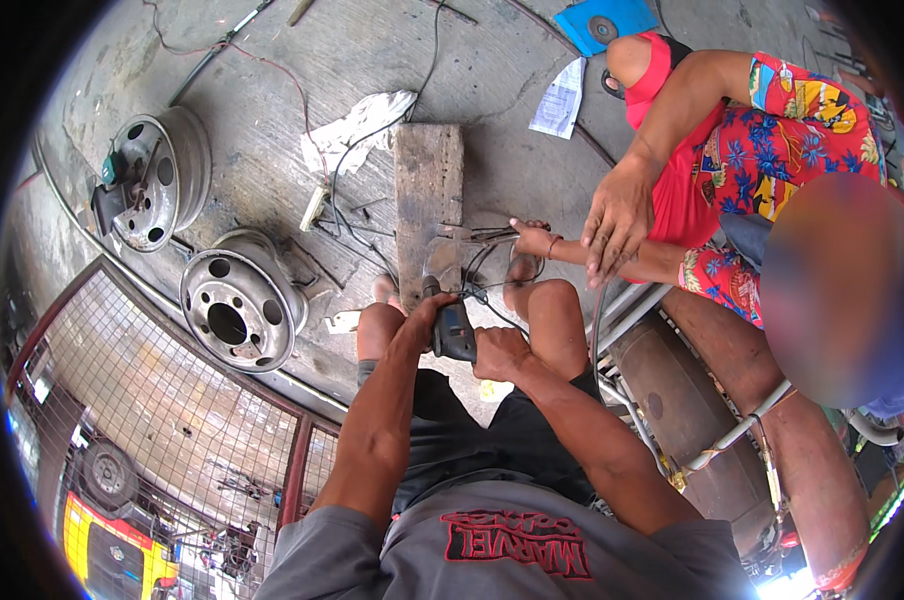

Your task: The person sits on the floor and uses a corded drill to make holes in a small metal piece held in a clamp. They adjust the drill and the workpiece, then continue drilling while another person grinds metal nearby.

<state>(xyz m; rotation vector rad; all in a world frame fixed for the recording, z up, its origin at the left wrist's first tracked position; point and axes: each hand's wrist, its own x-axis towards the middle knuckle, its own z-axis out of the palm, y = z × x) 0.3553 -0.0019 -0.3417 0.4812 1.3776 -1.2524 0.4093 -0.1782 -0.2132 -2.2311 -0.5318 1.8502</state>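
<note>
Both my hands are closed around a dark power tool (pixel 455 332), drill-like in shape, held between my knees. My left hand (pixel 427 315) grips its front part, and my right hand (pixel 502 353) wraps its rear end. The tool's front end points at a worn wooden block (pixel 429 180) lying on the floor. A thin, pale, flat piece (pixel 446 258) lies on the near end of the block, close to the tool's tip. A co-worker's hand (pixel 535 240) reaches to dark rods or wires beside that piece. The co-worker's other hand (pixel 620 215) hangs above, fingers spread.
Two steel wheel rims (pixel 237 312) (pixel 162 180) stand at the left, near a wire-mesh panel (pixel 162 390). A white cloth (pixel 357 135) and cables lie beyond. At the right are a sheet of paper (pixel 559 100), a blue box (pixel 604 25), metal tubes and rusty cylinders (pixel 702 400) near the crouching co-worker.
</note>
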